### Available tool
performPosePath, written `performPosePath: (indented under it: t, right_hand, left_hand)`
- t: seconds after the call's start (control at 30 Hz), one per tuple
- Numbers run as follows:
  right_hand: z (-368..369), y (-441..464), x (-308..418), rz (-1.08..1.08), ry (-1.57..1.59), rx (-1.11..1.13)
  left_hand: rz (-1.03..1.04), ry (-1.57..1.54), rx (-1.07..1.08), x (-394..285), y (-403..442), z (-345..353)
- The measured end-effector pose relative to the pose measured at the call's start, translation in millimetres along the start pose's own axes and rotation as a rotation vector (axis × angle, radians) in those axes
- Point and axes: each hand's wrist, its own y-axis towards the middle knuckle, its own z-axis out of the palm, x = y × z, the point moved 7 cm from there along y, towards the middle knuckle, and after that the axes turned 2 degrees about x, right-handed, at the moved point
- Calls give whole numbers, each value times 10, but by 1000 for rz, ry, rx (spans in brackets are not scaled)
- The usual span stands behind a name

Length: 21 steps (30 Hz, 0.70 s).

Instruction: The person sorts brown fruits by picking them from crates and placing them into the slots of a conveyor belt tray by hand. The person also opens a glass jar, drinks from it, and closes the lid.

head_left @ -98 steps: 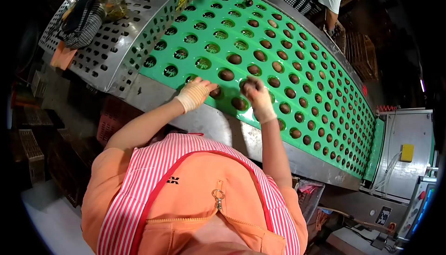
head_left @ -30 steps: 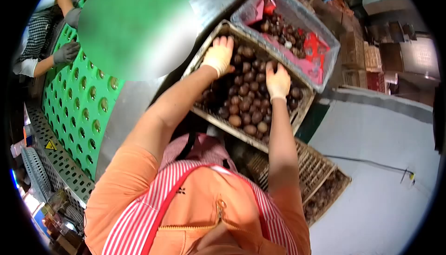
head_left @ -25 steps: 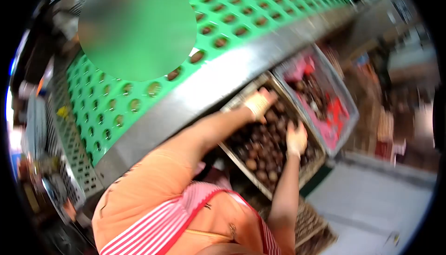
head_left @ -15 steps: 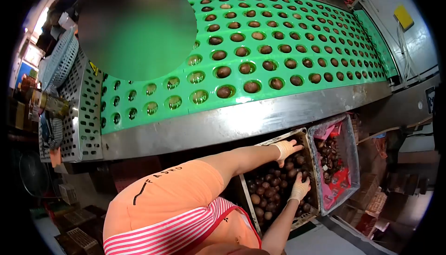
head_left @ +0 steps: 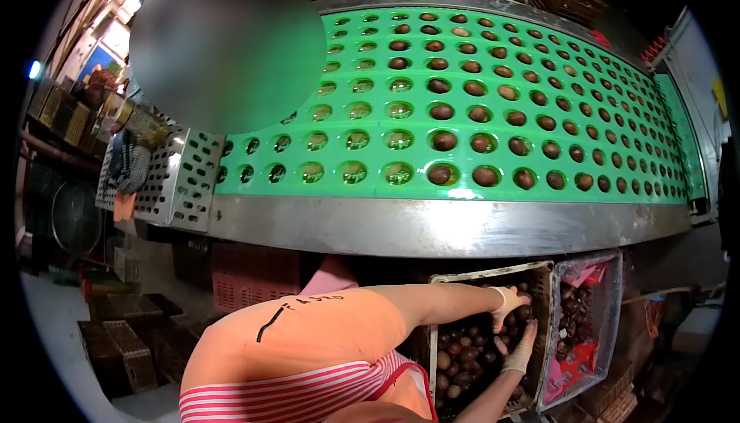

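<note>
Fruits (head_left: 468, 354) in crate (head_left: 493, 272) beside green conveyor (head_left: 421, 125)

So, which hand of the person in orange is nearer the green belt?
Left: in the crate, the left hand is toward the green belt; the right hand is farther from it.

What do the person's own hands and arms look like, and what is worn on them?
The left hand and right hand wear pale cream wraps, with the fingers uncovered. The orange left sleeve bears black lettering and a bent black line; the forearms are bare. The right sleeve is not visible.
</note>
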Motion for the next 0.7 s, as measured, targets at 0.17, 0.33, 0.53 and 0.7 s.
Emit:
performPosePath:
  t: [0.17,0.33,0.53,0.7]
  right_hand:
    - [-78,133,5,27,49,-132]
    - [138,-195,-272,163,213,-132]
    - [173,-143,-411,67,360,-86]
    - [400,-21,-568,-37,738,113]
  left_hand:
    - [8,-56,-61,45,73,56]
    - [17,-82,-46,-14,-109,155]
    - [111,-182,-199,82,-98,319]
    - [59,-242,-272,30,-355,290]
